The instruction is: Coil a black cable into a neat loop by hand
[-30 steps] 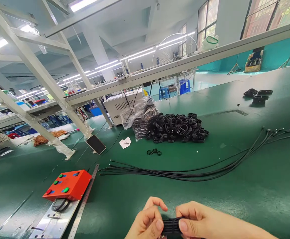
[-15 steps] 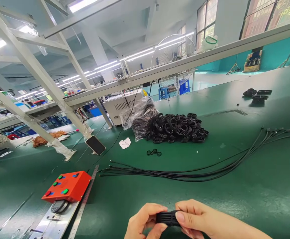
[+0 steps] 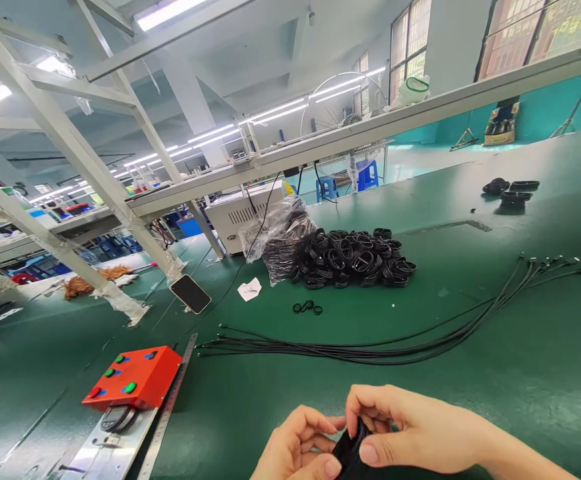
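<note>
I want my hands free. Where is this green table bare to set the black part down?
Bare: the strip between the cable bundle and your left hand and right hand, and the table right of them. Crowded: orange box and ruler at left, ring pile beyond the cables.

A black bundle (image 3: 349, 451) is gripped between the left hand (image 3: 298, 452) and the right hand (image 3: 413, 430) above a green bench (image 3: 520, 380). Long black cables (image 3: 370, 351) are laid beyond. A heap of black coils (image 3: 355, 258) is piled farther back, and an orange button box (image 3: 133, 377) is set at left.

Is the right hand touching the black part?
Touching. The head view shows the right hand pinching the black part between thumb and fingers.
</note>
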{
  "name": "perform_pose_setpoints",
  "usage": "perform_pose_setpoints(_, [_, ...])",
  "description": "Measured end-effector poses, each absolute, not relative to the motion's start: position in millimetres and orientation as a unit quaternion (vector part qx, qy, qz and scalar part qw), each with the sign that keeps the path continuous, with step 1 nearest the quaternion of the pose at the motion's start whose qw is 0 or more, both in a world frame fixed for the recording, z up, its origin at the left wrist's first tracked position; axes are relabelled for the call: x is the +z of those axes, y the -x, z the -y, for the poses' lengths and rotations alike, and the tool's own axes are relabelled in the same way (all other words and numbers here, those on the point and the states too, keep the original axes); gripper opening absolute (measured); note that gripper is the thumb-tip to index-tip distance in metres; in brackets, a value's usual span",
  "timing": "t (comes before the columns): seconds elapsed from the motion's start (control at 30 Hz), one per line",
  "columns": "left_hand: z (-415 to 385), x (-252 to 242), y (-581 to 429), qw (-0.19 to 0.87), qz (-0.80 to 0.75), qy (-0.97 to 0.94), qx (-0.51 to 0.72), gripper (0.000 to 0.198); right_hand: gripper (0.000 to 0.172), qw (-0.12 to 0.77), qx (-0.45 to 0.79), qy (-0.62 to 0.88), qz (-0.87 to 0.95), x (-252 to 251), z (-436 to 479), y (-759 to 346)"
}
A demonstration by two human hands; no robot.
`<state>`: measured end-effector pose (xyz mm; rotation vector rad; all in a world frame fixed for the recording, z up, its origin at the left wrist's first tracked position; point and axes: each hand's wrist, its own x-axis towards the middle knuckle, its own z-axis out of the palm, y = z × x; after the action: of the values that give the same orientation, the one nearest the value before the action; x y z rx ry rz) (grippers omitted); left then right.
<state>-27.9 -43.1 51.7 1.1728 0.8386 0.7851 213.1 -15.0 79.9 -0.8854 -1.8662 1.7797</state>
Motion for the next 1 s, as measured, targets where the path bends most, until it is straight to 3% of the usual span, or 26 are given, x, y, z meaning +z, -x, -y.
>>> perform_pose_setpoints(0.07, [38.7,48.2,22.4,0.73,-0.36,-0.473,0.337,0.036,0.047,0.216,0.647,0.316,0.659,80.0,13.0,-211.2])
perform_pose_setpoints(0.17, [35.9,44.5,13.7,0.77,-0.359,-0.422,0.315,0.056,0.047,0.23,0.672,0.311,0.632,78.9,11.7,-206.0])
perform_pose_setpoints(0.27, [37.2,42.6,8.3,0.755,-0.386,-0.421,0.323,0.082,0.047,0.27,0.687,0.321,0.594,75.8,13.5,-201.3])
perform_pose_setpoints(0.33, [39.0,40.1,6.8,0.742,-0.38,-0.428,0.348,0.089,0.046,0.312,0.697,0.322,0.56,72.0,17.0,-198.6])
perform_pose_setpoints(0.43, [40.8,34.5,5.0,0.734,-0.366,-0.43,0.377,0.08,0.04,0.35,0.696,0.326,0.535,65.8,24.6,-195.3])
perform_pose_setpoints(0.63, [40.8,32.3,-0.7,0.723,-0.346,-0.448,0.397,0.059,0.026,0.311,0.606,0.367,0.634,64.1,29.2,-196.1])
perform_pose_setpoints(0.8, [41.5,33.9,-1.7,0.709,-0.384,-0.451,0.383,0.07,0.015,0.27,0.556,0.376,0.691,66.2,22.6,-204.5])
perform_pose_setpoints(1.0, [37.7,29.9,-10.3,0.65,-0.462,-0.457,0.394,0.057,0.015,0.272,0.524,0.37,0.717,70.0,35.1,-194.5])
